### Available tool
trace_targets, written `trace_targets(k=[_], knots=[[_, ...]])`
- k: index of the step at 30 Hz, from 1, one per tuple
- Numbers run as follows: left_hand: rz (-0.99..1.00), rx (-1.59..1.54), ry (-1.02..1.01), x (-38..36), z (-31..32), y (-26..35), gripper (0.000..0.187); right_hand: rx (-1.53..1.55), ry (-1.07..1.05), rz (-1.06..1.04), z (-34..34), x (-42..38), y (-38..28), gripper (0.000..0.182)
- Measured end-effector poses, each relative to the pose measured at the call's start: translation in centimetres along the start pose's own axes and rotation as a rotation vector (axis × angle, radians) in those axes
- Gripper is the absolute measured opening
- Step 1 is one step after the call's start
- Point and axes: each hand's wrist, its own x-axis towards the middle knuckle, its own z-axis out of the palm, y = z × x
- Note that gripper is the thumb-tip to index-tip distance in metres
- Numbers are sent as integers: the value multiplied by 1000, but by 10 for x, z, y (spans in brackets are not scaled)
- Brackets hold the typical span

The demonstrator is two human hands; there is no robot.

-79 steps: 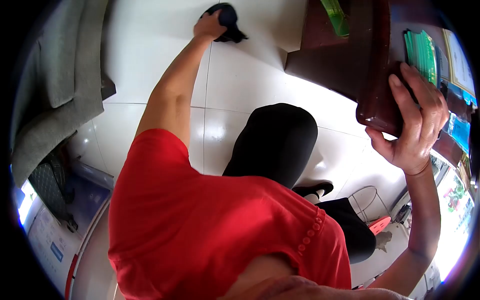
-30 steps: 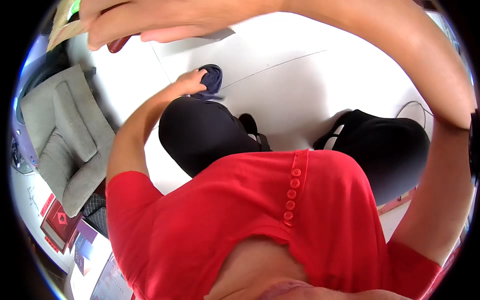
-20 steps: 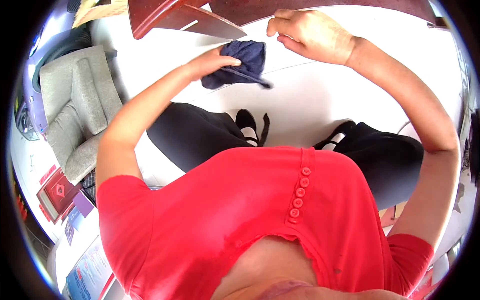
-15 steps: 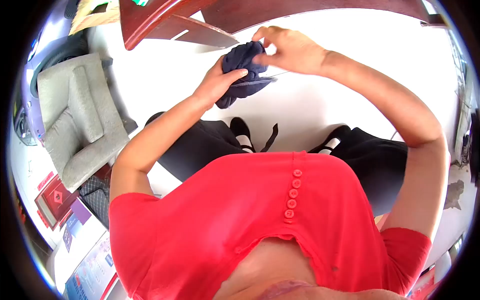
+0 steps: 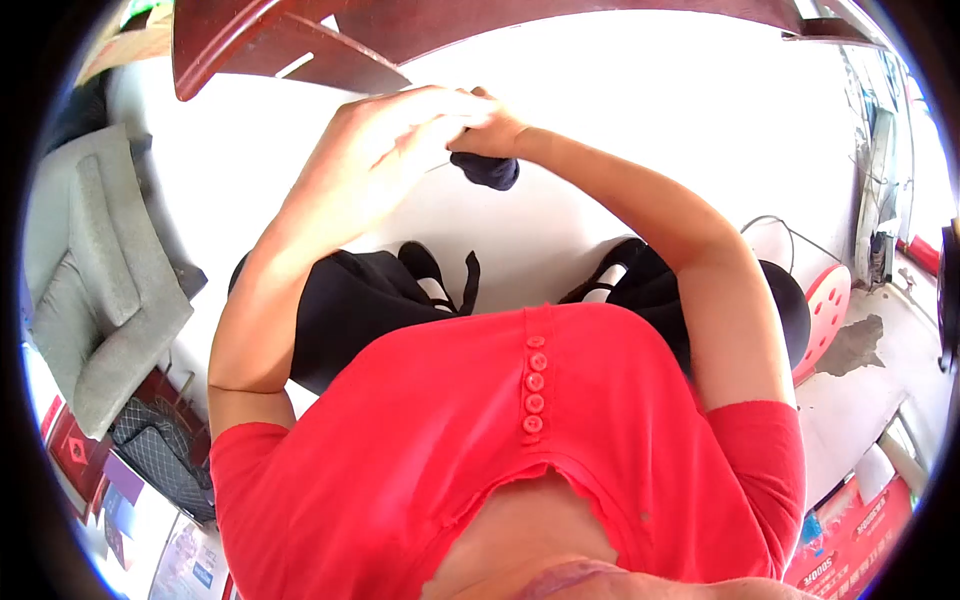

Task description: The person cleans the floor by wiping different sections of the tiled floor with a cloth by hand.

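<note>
A dark blue cloth (image 5: 487,170) is bunched between both of my hands, raised in front of my chest. My left hand (image 5: 395,135) covers it from the left with its fingers laid over the top. My right hand (image 5: 490,133) grips it from the right, fingers closed around it; only the cloth's lower end shows beneath them. Below them are my red buttoned top (image 5: 520,440), black trousers and black shoes on the white tiled floor (image 5: 620,110).
A dark red wooden table (image 5: 300,40) runs along the top. A grey cushioned armchair (image 5: 90,280) stands at the left. A red plastic stool (image 5: 825,310) and a wire frame sit at the right, with printed boxes at the lower corners.
I lifted the cloth off the floor with my left hand. My right hand left the table edge and joined it. Both hands have now closed over the cloth, nearer to me.
</note>
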Motion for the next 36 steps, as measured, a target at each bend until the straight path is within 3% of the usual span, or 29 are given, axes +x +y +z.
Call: trace_targets(k=[1, 2, 3, 4, 6, 8, 10, 12, 14, 19, 20, 23, 26, 28, 30, 32, 34, 36], knots=[[73, -27, -24, 0, -1, 7, 27, -137, 109, -118, 41, 13, 21, 63], [140, -54, -39, -1, 2, 13, 27, -406, 13, -169, 16, -12, -15, 58], [247, -204, -14, -5, 8, 21, 26, -307, 40, 62, 51, -15, -36, 56], [384, -284, 1, -5, 18, 33, 24, -254, -6, 97, 49, -15, -44, 56], [570, -408, 58, -9, 37, 55, 20, -693, -85, -351, 96, -28, -20, 54], [649, -451, 132, -12, 45, 64, 17, -634, -117, -356, 120, -28, -8, 53], [652, -422, 140, -14, 42, 60, 15, -713, 103, -419, 125, -35, 17, 51], [650, -388, 155, -17, 33, 53, 13, -755, 240, -209, 83, -22, 60, 48], [647, -351, 159, -19, 28, 47, 11, -756, 334, -131, 62, -20, 91, 56], [652, -236, 187, -22, 9, 33, 7, -685, 360, 469, -80, -81, 197, 73], [652, -210, 191, -23, 6, 31, 7, -833, 463, 389, -98, -103, 234, 57], [657, -68, 224, -23, 2, 24, 5, -660, 663, 717, -151, -125, 293, 38], [637, 225, 280, -14, 5, 4, 11, -512, 747, 610, -143, -101, 241, 42], [639, 378, 298, -2, 6, -3, 14, -484, 550, 301, -117, -65, 197, 52], [607, 432, 305, 7, 7, -8, 18, -473, 577, -54, -59, -26, 153, 59], [568, 483, 312, 17, 5, -14, 21, -372, 376, -20, -9, -3, 90, 54], [525, 498, 284, 27, 3, -17, 21, -665, 395, -171, 29, 2, 56, 52], [532, 505, 271, 37, 3, -25, 23, -672, 111, -147, 26, 21, 55, 50]])
